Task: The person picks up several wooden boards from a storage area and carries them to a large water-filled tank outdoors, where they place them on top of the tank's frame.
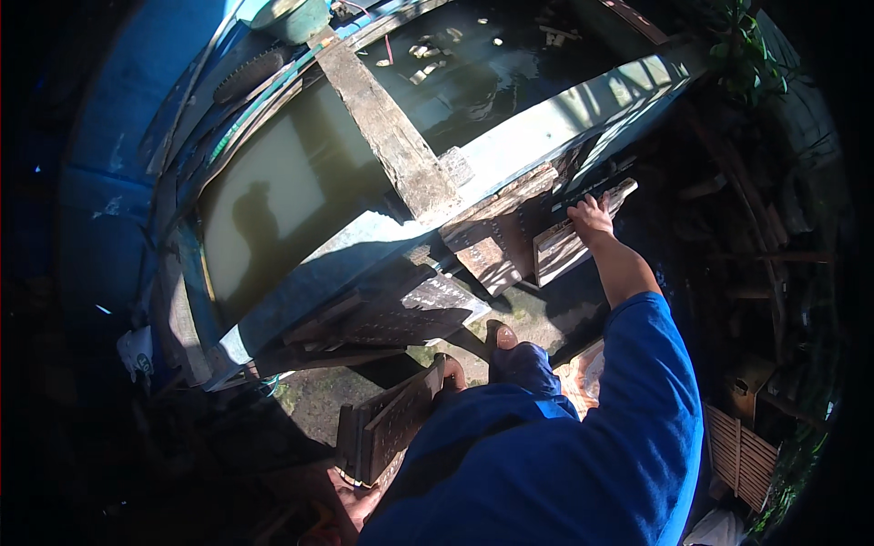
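Note:
My right hand [592,217] reaches forward and grips the top edge of a weathered wooden board [564,247] that leans against the outer wall of a water tank [546,118]. My left hand [358,503] is low at the lower edge, in shadow, holding the lower end of a dark slatted wooden piece [387,426] that stands tilted by my knee. My blue sleeve and blue trousers fill the lower middle. My feet [501,337] stand on the muddy ground below the tank wall.
The tank holds murky greenish water [291,182] and a long wooden plank [391,136] lies across it. More old boards [410,309] lean along the tank wall. A green basin [291,16] sits at the far rim. A slatted crate [742,455] and scrap wood lie on the right.

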A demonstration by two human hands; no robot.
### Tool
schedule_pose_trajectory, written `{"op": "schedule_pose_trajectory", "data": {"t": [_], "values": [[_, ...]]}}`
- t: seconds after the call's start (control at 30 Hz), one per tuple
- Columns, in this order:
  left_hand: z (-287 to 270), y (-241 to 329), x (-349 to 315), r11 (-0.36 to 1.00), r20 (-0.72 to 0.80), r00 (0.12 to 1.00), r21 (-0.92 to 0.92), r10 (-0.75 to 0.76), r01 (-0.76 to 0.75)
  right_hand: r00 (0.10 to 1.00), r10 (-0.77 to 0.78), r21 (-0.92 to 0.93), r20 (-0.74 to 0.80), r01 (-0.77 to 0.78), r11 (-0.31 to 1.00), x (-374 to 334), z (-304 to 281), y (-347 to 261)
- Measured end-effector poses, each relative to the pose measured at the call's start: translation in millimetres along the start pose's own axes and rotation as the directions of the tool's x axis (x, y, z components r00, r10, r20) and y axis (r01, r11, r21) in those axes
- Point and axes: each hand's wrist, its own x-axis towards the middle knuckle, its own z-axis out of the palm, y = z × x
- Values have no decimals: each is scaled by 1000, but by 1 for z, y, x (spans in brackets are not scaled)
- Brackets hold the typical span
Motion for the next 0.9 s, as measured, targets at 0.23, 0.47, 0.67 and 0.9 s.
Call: {"op": "schedule_pose_trajectory", "data": {"t": [0.23, 0.47, 0.67, 0.9], "values": [[-15, 51, 11, 994, 9, 995, -51, 99, -98, 981, 192, 31, 22, -192, 981, 14, -5, 6], [-4, 39, 35, 966, -44, 966, 50, 257, -255, 970, 239, 44, 54, -241, 969, 31, -6, -4], [-10, 78, 43, 983, 95, 995, 182, -25, 7, 980, 197, 106, 4, -196, 975, 16, -18, -18], [4, 86, 63, 974, 97, 994, 214, 52, -72, 959, -64, 567, 275, -108, 817, -78, -5, -82]]}}
